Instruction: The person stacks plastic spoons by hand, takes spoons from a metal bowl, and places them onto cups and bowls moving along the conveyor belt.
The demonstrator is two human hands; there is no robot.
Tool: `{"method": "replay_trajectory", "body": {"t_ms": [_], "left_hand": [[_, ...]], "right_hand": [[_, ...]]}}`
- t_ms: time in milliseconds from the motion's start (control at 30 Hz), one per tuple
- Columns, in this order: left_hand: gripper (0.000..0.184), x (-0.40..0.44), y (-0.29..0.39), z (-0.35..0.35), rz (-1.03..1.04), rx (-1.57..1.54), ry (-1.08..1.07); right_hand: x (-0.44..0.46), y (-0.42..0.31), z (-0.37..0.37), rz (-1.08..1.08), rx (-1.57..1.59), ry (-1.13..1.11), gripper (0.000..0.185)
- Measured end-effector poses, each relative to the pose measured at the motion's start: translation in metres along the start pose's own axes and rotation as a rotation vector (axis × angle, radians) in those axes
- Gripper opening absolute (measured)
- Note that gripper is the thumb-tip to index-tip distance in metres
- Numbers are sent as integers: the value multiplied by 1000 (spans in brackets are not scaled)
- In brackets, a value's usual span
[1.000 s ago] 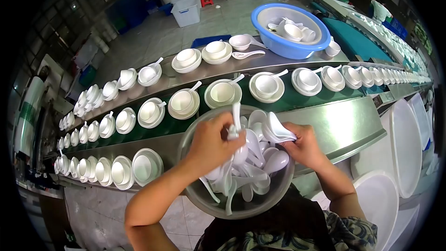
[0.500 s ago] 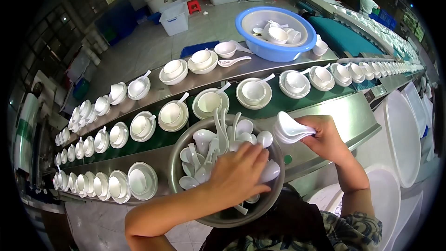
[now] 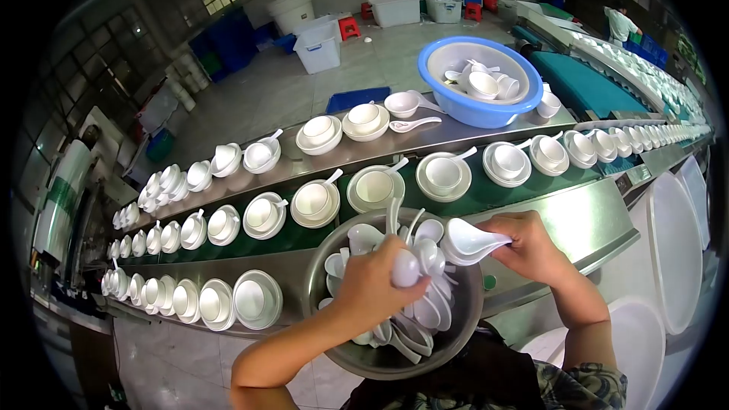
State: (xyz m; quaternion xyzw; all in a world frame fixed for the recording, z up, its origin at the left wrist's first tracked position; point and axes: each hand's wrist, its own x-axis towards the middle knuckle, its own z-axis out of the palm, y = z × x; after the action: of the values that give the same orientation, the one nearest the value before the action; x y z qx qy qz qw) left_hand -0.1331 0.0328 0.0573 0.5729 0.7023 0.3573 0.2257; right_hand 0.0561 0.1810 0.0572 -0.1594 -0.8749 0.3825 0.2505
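A steel bowl [image 3: 472, 319] full of loose white soup spoons [image 3: 427, 310] stands in front of me. Over its middle, my left hand [image 3: 377, 279] is closed around a white soup spoon [image 3: 405, 267], whose rounded bowl shows beside the thumb. Some of its fingers are hidden from view. At the bowl's right rim, my right hand [image 3: 529, 244] pinches the handle ends of a nested stack of white soup spoons [image 3: 472, 241], bowls pointing left.
Beyond the steel bowl, a green conveyor belt [image 3: 296, 237] carries rows of plates with cups and spoons. More sets line the steel ledges on both sides. A blue basin [image 3: 486, 115] holding cups and spoons sits on the far ledge. A person [image 3: 621, 26] is far off at right.
My left hand has closed on a spoon after reaching among the pile with spread fingers. My right hand keeps its spoon stack, now nearer the bowl. The whole view has shifted.
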Motion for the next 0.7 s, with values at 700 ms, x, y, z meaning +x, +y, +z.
{"method": "replay_trajectory", "body": {"t_ms": [700], "left_hand": [[32,-46,-28,-48,-13,-252,461]], "right_hand": [[34,-14,31,-544,-600,-184,36]]}}
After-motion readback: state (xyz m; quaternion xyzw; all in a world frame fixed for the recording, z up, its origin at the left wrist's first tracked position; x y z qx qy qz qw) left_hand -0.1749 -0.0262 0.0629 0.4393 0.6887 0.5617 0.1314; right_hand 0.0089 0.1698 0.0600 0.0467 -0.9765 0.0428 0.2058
